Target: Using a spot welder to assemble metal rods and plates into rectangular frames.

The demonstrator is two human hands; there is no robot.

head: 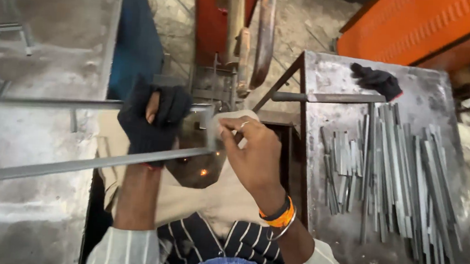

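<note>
The left hand [152, 121], in a dark fingerless fabric glove, is closed around the long grey metal frame [76, 164], whose two thin parallel bars run away to that hand's left across a dusty grey concrete slab [40, 55]; the upper bar passes under the fingers, the lower one just below the palm, and both look dull, straight and lightly scuffed. Just to the right of it, the bare right hand [250, 153] pinches a short flat grey metal strip [212, 133] upright between thumb and fingers, set against the bar ends; the strip is pale and narrow, its lower end beside small orange sparks; a ring sits on one finger and an orange and black band on the wrist. Beyond both hands rises an orange machine with rusty curved levers [248, 32]. Further to the right of the right hand stands a worn steel table [338, 246], bearing a spread heap of cut grey metal strips [393, 178] and, at its far edge, a black glove [376, 80].
</note>
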